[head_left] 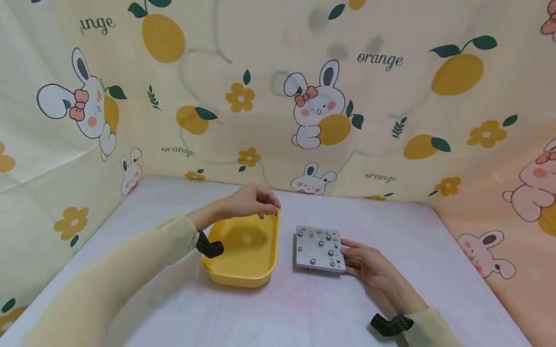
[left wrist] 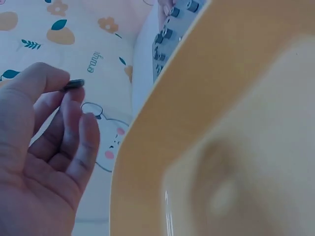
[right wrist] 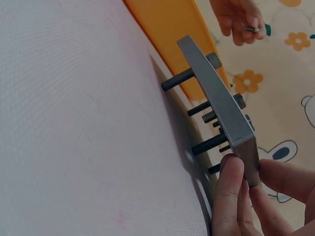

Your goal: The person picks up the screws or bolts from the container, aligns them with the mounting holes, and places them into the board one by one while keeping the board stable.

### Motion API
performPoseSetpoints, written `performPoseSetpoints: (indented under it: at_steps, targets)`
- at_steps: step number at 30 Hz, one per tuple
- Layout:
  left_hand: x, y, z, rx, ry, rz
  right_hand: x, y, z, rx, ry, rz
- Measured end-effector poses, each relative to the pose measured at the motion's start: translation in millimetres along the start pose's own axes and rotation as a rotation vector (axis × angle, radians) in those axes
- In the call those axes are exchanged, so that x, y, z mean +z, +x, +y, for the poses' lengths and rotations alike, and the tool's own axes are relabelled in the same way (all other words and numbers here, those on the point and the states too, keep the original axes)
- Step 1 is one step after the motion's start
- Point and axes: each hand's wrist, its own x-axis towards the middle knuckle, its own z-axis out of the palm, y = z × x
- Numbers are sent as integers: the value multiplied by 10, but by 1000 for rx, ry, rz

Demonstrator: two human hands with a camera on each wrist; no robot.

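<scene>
My left hand (head_left: 251,200) is over the far right corner of a yellow plastic tray (head_left: 216,280). Between thumb and index finger it pinches a small dark screw (left wrist: 75,84), seen in the left wrist view. With thumb and fingers, my right hand (head_left: 371,266) grips the right edge of a grey metal plate (head_left: 307,244) to the right of the tray. Several socket-head screws stand in the plate, and in the right wrist view their threaded shanks (right wrist: 209,144) stick out beneath it. That view shows the plate held off the tabletop.
A white table (head_left: 277,321) lies under everything. Patterned cloth (head_left: 264,40) with rabbits and oranges walls the back and both sides. The tray's raised wall (left wrist: 147,128) stands close beside my left hand.
</scene>
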Motion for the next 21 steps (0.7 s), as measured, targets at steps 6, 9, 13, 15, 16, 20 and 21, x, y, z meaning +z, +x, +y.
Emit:
performPoseSetpoints:
  at_steps: [6, 9, 13, 15, 16, 20, 21]
  targets:
    - [134, 149, 47, 26, -10, 24, -10, -13, 16, -1, 1, -2]
    - [192, 239, 70, 30, -18, 25, -16, -5, 6, -11, 0, -4]
    - [270, 366, 11, 18, -30, -2, -20, 4, -7, -17, 8, -11]
    - [303, 419, -40, 19, 1, -18, -16, 7, -4, -18, 12, -7]
    - [317, 442, -60, 23, 21, -23, -14, 10, 0, -19, 13, -6]
    - [357, 520, -126, 65, 137, -31, -4, 7, 12, -21, 10, 4]
    - [364, 539, -139, 79, 163, -32, -3, 6, 12, -20, 6, 2]
